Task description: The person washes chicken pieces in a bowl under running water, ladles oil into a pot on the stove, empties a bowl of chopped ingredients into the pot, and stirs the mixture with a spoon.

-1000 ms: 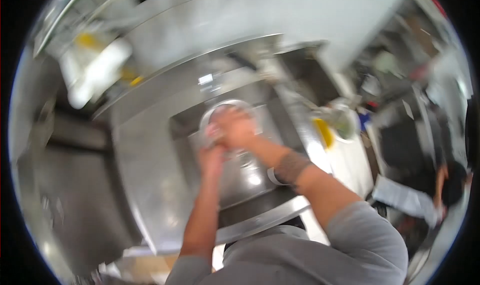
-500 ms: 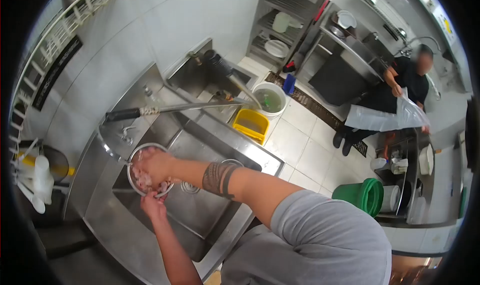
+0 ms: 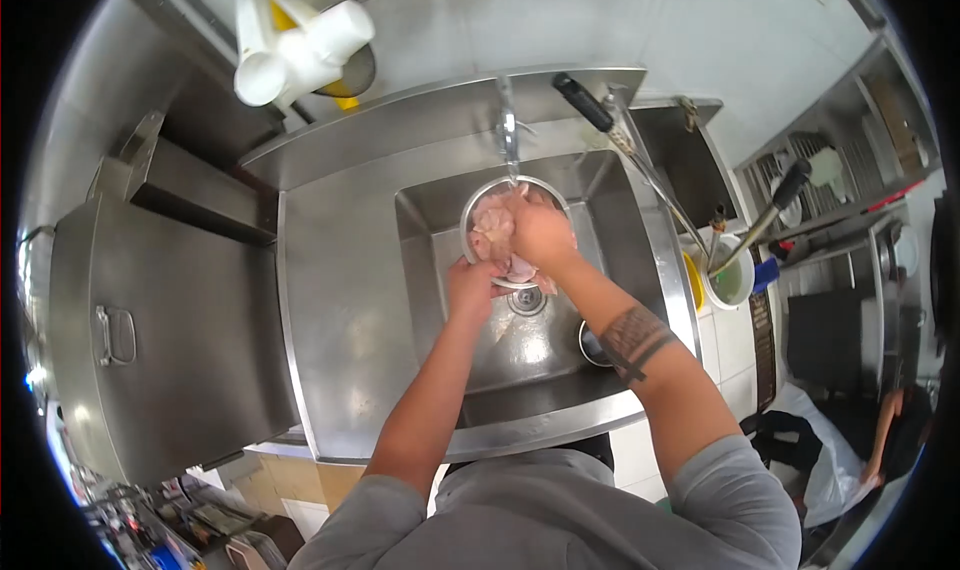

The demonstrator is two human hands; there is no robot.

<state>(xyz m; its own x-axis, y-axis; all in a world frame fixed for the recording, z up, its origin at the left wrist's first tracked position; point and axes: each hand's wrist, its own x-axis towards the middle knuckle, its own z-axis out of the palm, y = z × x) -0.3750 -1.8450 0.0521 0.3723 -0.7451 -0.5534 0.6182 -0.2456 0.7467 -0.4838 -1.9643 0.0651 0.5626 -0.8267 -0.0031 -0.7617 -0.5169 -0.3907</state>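
Observation:
Under the tap (image 3: pixel 511 135) a round metal bowl (image 3: pixel 465 220) of pale pink raw chicken pieces (image 3: pixel 493 223) is held over the sink (image 3: pixel 500 360). My left hand (image 3: pixel 473 288) grips the bowl's near-left rim, thumb towards the meat. Inside the bowl, my right hand (image 3: pixel 543 232) is closed around chicken at the right side; its fingertips are partly hidden among the pieces. Some meat hangs over the near rim, above the drain (image 3: pixel 527 298). Whether water is running is hard to make out.
A dark round container (image 3: pixel 592 342) sits in the sink by my right forearm. Right of the sink are long-handled tools (image 3: pixel 640 160), a white bucket (image 3: pixel 735 275) and a yellow container (image 3: pixel 693 280). At lower right a co-worker holds a plastic sheet or bag (image 3: pixel 835 450).
My view has swung from the right side of the room to straight over the sink. Both hands stay at the bowl, and the right hand remains in the chicken.

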